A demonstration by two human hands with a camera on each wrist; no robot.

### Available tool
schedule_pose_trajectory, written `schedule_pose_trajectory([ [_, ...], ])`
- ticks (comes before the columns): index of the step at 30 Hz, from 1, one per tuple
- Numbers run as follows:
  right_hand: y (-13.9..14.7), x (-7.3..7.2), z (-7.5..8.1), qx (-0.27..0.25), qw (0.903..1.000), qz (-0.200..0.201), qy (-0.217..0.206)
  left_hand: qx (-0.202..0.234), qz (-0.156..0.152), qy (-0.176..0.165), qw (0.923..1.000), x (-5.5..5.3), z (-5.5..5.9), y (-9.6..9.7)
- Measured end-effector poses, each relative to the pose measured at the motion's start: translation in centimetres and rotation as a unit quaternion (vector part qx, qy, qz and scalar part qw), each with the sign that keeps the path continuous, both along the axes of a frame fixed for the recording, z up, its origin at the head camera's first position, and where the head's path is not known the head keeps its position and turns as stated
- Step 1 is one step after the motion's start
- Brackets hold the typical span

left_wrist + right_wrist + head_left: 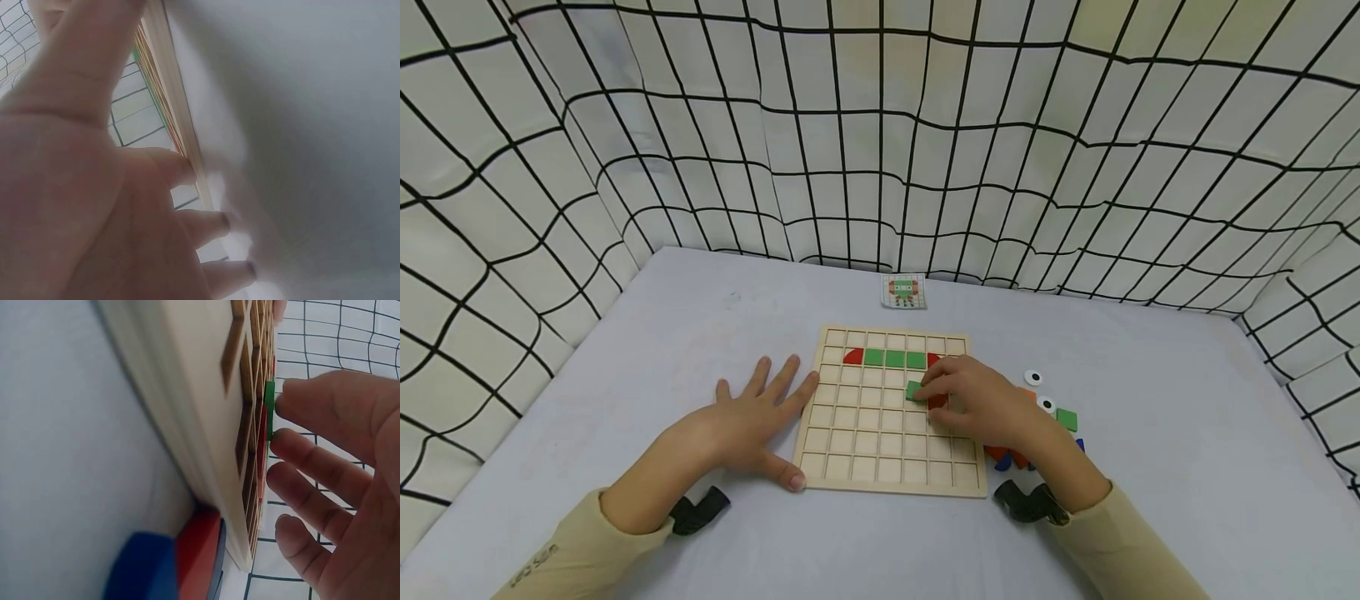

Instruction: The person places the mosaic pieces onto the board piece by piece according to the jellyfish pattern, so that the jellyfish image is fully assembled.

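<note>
My left hand (748, 429) lies spread beside the left edge of the wooden grid board (887, 484), its thumb at the near corner. In the left wrist view its fingers (206, 228) extend along the board's side. Over the right half of the board, my right hand (977, 400) pinches a green square tile (913, 391) at the fingertips, low over the grid. A red piece (937, 402) shows partly under that hand. Towards the far side, a row of green tiles (895, 358) sits in the cells, with a red rounded piece (853, 357) at its left end and a partly covered red one (933, 359) at its right.
Loose pieces lie right of the board: eye discs (1033, 377), a green square (1067, 419), and red and blue pieces (140, 565), some behind my right forearm. A small pattern card (904, 292) lies beyond the board. Black netting (880, 167) over white cloth surrounds the table.
</note>
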State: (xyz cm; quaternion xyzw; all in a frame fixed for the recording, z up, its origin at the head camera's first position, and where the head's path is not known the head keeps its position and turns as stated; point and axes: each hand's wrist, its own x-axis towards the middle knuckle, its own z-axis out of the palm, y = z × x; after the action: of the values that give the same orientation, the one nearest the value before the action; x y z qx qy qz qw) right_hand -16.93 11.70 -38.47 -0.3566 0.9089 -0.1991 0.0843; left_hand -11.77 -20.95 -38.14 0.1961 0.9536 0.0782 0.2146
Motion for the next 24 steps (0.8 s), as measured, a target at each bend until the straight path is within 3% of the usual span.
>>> schedule_pose_trajectory([
  [8, 0.0, 0.1, 0.0, 0.004, 0.9992, 0.037, 0.012, -0.01, 0.0, -0.014, 0.9999, 0.2, 0.3, 0.3],
  [14, 0.1, 0.2, 0.2, 0.009, 0.9996, 0.026, 0.005, -0.013, 0.002, -0.006, 0.9999, 0.3, 0.3, 0.4],
  [19, 0.3, 1.6, 1.2, 0.108, 0.9937, -0.008, -0.027, -0.017, 0.005, 0.001, 0.9998, 0.0, 0.3, 0.4],
  [21, -0.1, 2.5, 1.5, 0.152, 0.9878, 0.001, -0.033, -0.017, 0.006, 0.003, 0.9998, 0.0, 0.2, 0.4],
  [24, -1.1, 3.5, 1.5, 0.174, 0.9838, 0.032, -0.03, -0.017, 0.008, 0.005, 0.9998, -0.1, 0.3, 0.4],
])
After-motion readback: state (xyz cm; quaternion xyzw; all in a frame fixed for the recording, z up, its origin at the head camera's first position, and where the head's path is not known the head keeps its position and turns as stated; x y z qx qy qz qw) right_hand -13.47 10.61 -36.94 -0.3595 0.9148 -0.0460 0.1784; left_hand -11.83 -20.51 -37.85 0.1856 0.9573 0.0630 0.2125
